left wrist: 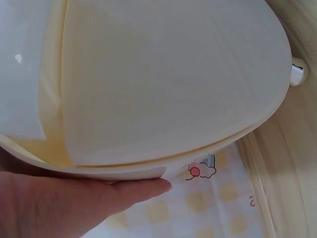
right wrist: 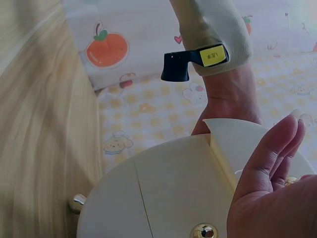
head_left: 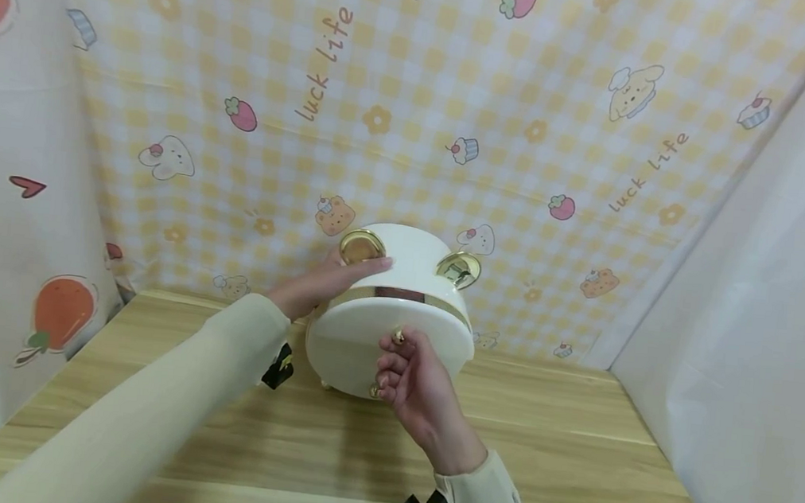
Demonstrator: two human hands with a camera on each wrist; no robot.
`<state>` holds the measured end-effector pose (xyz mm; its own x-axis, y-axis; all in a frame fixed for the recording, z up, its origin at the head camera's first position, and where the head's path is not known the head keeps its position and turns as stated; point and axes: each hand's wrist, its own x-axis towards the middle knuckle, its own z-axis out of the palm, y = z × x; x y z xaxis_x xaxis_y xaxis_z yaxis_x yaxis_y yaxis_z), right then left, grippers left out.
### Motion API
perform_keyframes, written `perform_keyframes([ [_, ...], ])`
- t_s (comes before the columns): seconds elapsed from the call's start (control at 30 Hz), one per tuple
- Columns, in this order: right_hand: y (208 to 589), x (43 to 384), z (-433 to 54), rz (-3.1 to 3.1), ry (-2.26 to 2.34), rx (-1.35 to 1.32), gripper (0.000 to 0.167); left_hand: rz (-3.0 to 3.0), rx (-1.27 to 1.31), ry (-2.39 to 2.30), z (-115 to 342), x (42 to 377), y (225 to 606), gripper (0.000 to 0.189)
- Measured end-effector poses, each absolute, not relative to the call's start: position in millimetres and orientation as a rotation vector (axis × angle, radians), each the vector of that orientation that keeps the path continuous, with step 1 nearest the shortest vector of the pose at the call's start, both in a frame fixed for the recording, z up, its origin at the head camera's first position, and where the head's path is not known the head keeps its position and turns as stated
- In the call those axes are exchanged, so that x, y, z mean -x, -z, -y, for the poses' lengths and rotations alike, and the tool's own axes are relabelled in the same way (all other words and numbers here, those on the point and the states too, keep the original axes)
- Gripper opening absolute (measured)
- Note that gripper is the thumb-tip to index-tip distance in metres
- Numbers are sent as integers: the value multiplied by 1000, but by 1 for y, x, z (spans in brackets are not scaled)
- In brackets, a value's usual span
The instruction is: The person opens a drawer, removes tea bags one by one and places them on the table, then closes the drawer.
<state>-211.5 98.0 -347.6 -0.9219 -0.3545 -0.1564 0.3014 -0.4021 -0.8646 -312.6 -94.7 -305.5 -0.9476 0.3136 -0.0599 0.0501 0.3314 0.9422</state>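
Note:
A white rounded storage box with two gold ears, a left ear and a right ear, stands on small gold feet. My left hand grips its upper left side, thumb on top beside the left ear; the other fingers are mostly hidden behind. My right hand pinches the upper gold knob on the front, its other fingers curled near the lower gold knob. In the right wrist view, the upper drawer juts forward of the lower front panel. The left wrist view shows a gap behind it.
The box rests on a wood-grain table, near a checked backdrop that hangs behind it. White side curtains, a left one and a right one, flank the table. Black camera mounts sit at both wrists.

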Motion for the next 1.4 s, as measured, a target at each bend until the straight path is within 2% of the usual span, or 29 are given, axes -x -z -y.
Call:
perform_keyframes([
  [0.27,349,200,-99,-1433,2348,103,38,-2390,-255,-1568,97,308,302,114],
  [0.47,351,191,-101,-1431,2344,124,38,-2385,-238,-1555,96,307,299,118],
  [0.63,352,183,-102,-1437,2346,145,37,-2364,-267,-1621,96,308,301,110],
  [0.8,352,174,-103,-1450,2349,137,36,-2340,-337,-1680,94,308,301,85],
  [0.87,352,171,-103,-1455,2349,150,35,-2328,-328,-1692,94,307,301,82],
  [1.13,353,158,-105,-1465,2348,170,35,-2221,-338,-1748,94,309,301,77],
  [1.33,354,153,-106,-1415,2358,200,34,-2222,-269,-1738,95,308,300,91],
  [1.4,355,151,-107,-1417,2354,197,33,-2203,-271,-1749,95,307,300,89],
])
